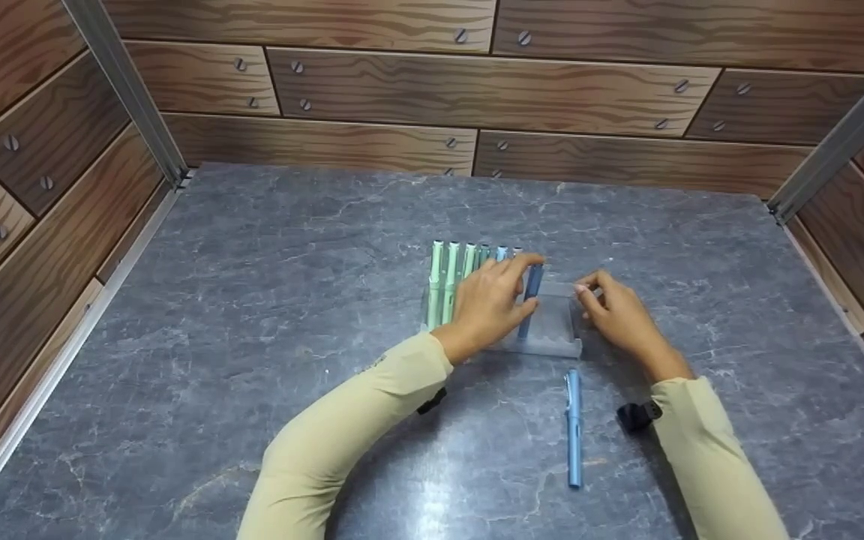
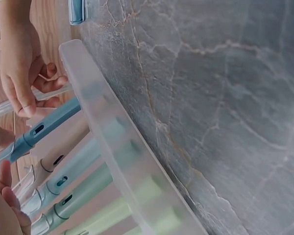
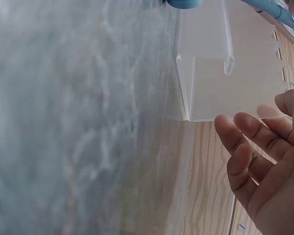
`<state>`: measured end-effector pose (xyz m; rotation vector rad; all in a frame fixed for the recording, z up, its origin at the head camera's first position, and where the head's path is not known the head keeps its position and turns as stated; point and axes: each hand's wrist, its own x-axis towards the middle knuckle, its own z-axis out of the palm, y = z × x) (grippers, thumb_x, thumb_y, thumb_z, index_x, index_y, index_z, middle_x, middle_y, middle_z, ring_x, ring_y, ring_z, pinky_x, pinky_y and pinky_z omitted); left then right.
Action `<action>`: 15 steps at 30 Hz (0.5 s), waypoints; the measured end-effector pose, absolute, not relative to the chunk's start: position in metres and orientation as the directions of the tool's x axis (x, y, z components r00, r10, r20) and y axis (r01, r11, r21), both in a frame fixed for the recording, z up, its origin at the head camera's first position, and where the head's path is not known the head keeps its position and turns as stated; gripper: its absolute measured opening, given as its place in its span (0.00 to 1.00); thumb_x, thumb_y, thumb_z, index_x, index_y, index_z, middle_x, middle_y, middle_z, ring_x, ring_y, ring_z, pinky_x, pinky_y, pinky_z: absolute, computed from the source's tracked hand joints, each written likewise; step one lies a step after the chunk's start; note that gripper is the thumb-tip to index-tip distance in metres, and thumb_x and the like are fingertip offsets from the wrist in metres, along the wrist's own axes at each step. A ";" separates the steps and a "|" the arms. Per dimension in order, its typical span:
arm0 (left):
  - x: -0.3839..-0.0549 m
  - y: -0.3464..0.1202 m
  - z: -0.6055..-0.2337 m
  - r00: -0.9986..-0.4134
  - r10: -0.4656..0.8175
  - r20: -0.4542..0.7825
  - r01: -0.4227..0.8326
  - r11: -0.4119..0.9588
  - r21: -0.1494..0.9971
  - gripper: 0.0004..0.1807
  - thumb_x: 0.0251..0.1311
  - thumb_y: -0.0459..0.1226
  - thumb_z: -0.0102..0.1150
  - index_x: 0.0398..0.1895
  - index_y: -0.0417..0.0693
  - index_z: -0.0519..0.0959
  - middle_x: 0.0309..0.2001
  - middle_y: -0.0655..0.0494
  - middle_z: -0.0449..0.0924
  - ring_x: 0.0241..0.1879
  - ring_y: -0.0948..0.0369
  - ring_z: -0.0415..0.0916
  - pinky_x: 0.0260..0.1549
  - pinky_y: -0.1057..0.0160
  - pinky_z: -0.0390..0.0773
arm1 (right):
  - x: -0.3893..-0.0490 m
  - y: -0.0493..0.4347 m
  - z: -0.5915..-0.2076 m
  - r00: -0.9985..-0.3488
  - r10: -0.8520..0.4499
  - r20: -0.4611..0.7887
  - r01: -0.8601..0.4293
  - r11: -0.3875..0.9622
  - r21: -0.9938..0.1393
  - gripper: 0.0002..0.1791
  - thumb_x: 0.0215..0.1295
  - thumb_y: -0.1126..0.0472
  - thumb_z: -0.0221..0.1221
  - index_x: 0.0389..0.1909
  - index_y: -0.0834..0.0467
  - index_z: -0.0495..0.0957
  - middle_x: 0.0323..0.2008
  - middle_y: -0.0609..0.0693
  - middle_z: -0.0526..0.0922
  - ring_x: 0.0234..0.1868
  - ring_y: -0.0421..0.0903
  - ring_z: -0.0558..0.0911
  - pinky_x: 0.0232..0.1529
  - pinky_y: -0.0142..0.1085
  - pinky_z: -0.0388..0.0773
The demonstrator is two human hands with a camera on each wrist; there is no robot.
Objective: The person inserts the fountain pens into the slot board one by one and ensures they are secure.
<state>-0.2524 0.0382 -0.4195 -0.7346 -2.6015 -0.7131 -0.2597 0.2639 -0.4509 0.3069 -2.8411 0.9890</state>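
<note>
A clear plastic pen stand [image 1: 552,346] holds several capped pens side by side, from light green pens [image 1: 436,281] at the left to a blue pen [image 1: 533,289]. My left hand [image 1: 490,298] reaches over the stand and pinches that blue pen near its upper end; its lower end rests in the stand's front lip [image 2: 95,93]. My right hand [image 1: 619,315] is at the stand's right edge, fingers bent; in the right wrist view one fingertip shows through the clear panel [image 3: 215,93], with the thumb on the near side. Another blue pen [image 1: 574,431] lies on the table.
The grey marbled tabletop [image 1: 252,300] is bounded by wood-patterned panels [image 1: 477,90] at the back and sides. Metal posts [image 1: 128,90] stand at the back corners. A black wrist device [image 1: 638,416] is on the right sleeve.
</note>
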 end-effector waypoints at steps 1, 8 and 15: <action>-0.253 0.038 -0.420 -0.805 0.389 0.448 0.563 0.739 0.370 0.29 0.54 0.47 0.68 0.61 0.63 0.71 0.31 0.65 0.81 0.30 0.65 0.71 0.20 0.73 0.63 | -0.260 0.264 -0.451 -0.972 -0.153 0.177 -0.230 0.766 -0.600 0.14 0.74 0.56 0.48 0.46 0.63 0.73 0.35 0.59 0.80 0.27 0.40 0.78 0.30 0.33 0.73; -0.254 0.036 -0.421 -0.805 0.389 0.447 0.561 0.745 0.362 0.31 0.55 0.47 0.67 0.63 0.65 0.69 0.30 0.65 0.80 0.28 0.65 0.72 0.19 0.73 0.63 | -0.260 0.262 -0.450 -0.972 -0.153 0.178 -0.231 0.764 -0.602 0.14 0.74 0.57 0.48 0.46 0.64 0.73 0.35 0.59 0.80 0.27 0.41 0.77 0.30 0.32 0.72; -0.252 0.034 -0.425 -0.803 0.395 0.446 0.569 0.729 0.379 0.32 0.54 0.47 0.68 0.63 0.63 0.70 0.27 0.65 0.78 0.23 0.66 0.69 0.16 0.73 0.60 | -0.260 0.264 -0.450 -0.974 -0.143 0.175 -0.221 0.770 -0.598 0.14 0.74 0.57 0.48 0.46 0.64 0.73 0.35 0.59 0.80 0.27 0.40 0.77 0.30 0.32 0.73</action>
